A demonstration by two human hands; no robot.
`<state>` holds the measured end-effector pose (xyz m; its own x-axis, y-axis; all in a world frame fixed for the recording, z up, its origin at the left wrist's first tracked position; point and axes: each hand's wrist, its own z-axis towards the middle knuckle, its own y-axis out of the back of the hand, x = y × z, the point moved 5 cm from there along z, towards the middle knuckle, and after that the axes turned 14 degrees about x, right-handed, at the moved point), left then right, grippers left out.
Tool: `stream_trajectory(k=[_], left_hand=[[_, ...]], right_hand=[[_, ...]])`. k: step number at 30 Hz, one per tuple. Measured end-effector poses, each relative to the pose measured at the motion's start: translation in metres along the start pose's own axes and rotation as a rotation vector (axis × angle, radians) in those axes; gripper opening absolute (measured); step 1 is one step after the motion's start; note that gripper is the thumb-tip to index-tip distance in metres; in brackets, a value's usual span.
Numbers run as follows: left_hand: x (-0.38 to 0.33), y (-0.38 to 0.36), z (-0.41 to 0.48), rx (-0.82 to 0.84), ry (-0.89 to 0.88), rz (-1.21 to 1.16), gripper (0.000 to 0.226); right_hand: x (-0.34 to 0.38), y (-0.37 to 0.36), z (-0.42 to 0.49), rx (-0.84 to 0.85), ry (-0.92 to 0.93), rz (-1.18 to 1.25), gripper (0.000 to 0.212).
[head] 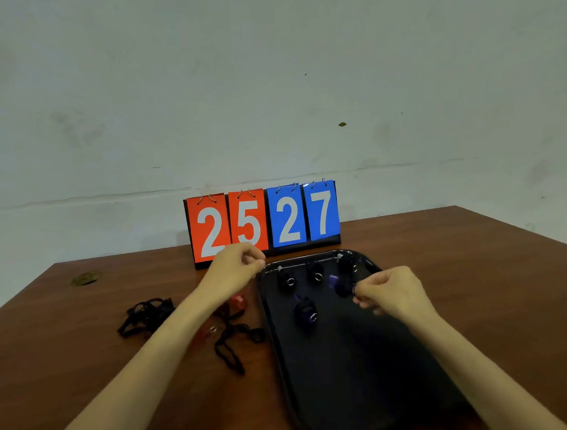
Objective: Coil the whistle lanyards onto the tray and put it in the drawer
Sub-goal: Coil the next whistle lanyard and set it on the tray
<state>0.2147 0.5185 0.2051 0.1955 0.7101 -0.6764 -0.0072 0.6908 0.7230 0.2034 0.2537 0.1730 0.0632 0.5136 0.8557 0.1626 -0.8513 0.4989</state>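
Observation:
A black tray (347,374) lies on the table in front of me. Several black coiled lanyards sit at its far end, one with a purple whistle (305,309) nearer the middle. My right hand (389,291) pinches the edge of another coiled lanyard with a purple whistle (340,285) on the tray. My left hand (237,267) hovers at the tray's far left corner, fingers curled, with nothing visible in it. Left of the tray lie a loose black lanyard tangle (146,313), a red whistle (239,301) and another uncoiled lanyard (232,345).
A flip scoreboard (263,220) reading 25 and 27 stands behind the tray against the pale wall. The brown wooden table (472,255) extends right and left. A small brownish object (85,278) lies near the far left edge. No drawer is in view.

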Motion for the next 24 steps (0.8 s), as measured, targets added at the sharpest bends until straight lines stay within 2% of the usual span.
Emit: stream_trajectory(k=[2,5,11,16,20,24], left_hand=[[0.017,0.016,0.0,-0.046,0.06,0.032,0.007],[0.044,0.038,0.001,-0.125,0.163,0.054,0.011],[0.076,0.06,-0.003,-0.185,0.269,0.126,0.003],[0.094,0.06,0.0,-0.153,0.316,0.194,0.013],[0.095,0.052,0.0,-0.084,0.325,0.239,0.014],[0.099,0.028,0.003,0.02,0.418,0.326,0.033]], right_hand=[[-0.004,-0.005,-0.003,-0.076,0.011,-0.208,0.013],[-0.002,-0.013,-0.009,-0.141,0.022,-0.395,0.007],[0.002,-0.014,-0.014,-0.138,0.014,-0.562,0.016],[0.027,-0.006,-0.021,-0.175,0.048,-0.718,0.025],[0.066,-0.029,-0.018,-0.204,0.226,-0.673,0.02],[0.1,-0.087,0.007,-0.014,0.36,-0.544,0.02]])
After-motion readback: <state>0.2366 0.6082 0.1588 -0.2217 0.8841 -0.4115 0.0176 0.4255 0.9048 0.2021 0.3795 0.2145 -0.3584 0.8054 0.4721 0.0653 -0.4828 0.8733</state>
